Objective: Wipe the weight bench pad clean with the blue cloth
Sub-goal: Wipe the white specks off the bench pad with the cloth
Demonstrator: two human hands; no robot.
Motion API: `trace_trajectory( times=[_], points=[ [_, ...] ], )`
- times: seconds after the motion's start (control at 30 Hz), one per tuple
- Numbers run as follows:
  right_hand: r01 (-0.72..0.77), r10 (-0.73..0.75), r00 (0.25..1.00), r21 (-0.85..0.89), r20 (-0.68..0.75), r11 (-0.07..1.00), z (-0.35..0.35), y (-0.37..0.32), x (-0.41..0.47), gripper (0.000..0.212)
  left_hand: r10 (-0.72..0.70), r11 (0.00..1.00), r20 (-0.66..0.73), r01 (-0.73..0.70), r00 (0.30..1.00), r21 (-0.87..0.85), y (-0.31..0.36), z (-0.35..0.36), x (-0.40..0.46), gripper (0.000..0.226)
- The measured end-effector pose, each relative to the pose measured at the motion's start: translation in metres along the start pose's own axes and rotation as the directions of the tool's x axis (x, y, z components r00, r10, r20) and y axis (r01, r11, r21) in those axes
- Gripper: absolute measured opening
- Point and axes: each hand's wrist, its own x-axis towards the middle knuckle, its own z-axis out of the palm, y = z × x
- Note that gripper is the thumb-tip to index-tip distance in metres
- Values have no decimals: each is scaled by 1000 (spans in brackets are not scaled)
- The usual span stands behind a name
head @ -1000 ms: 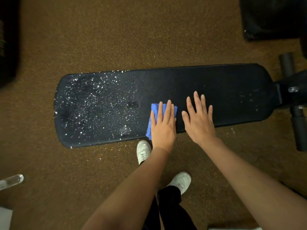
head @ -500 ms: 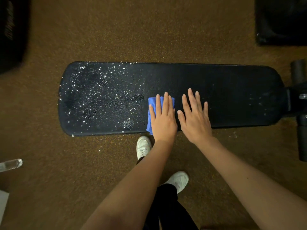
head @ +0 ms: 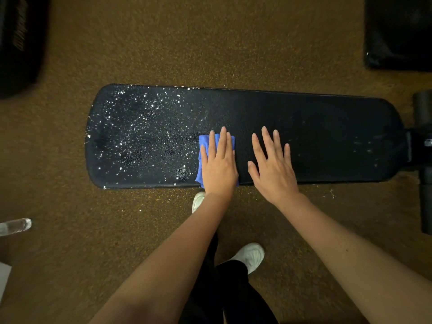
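Both hands flat on the bench pad [head: 315, 136], same as half a second back: my left hand [head: 218, 163] presses the blue cloth [head: 203, 146] mid-pad with straight fingers, my right hand [head: 272, 164] splayed bare just beside it, now slightly farther apart. White specks [head: 140, 132] remain left of cloth. No readable writing.

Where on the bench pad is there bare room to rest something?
Free: the dark stretch of pad between the right hand and the frame end. Taken: the middle, under both hands and the blue cloth. Left of the left hand, droplets cover it.
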Motion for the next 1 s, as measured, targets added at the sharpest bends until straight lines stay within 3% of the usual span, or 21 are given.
trace_trajectory(
  times=[0.07,0.23,0.37,0.5,0.73,0.8,0.9,1.0],
  points=[
    [-3,3,1000,-4,-6,1000,0,0,2,64,22,1000,25,-22,999,13,-1,-1,7,50],
    [-1,1,1000,10,1,1000,-3,0,4,64,-75,997,-11,75,997,35,-14,-2,-17,49],
    [30,-31,1000,31,3,999,-6,-4,4,63,-20,997,26,18,999,78,-26,-7,-24,48],
    [55,-55,998,38,7,998,-5,-9,7,63,-2,996,111,-7,994,83,-24,-15,5,50],
    [28,-27,999,46,-25,999,-4,-14,20,63,24,998,81,-29,996,53,-25,-25,77,48],
    [15,-14,1000,52,-20,999,-5,-14,22,63,102,994,43,-103,994,27,-28,-24,62,50],
    [0,1,1000,50,-12,999,-5,-15,24,63,321,945,84,-325,943,42,-42,-23,40,49],
    [-14,15,1000,41,-8,999,-6,-17,27,63,402,910,119,-411,908,59,-52,-26,60,48]
  ],
)
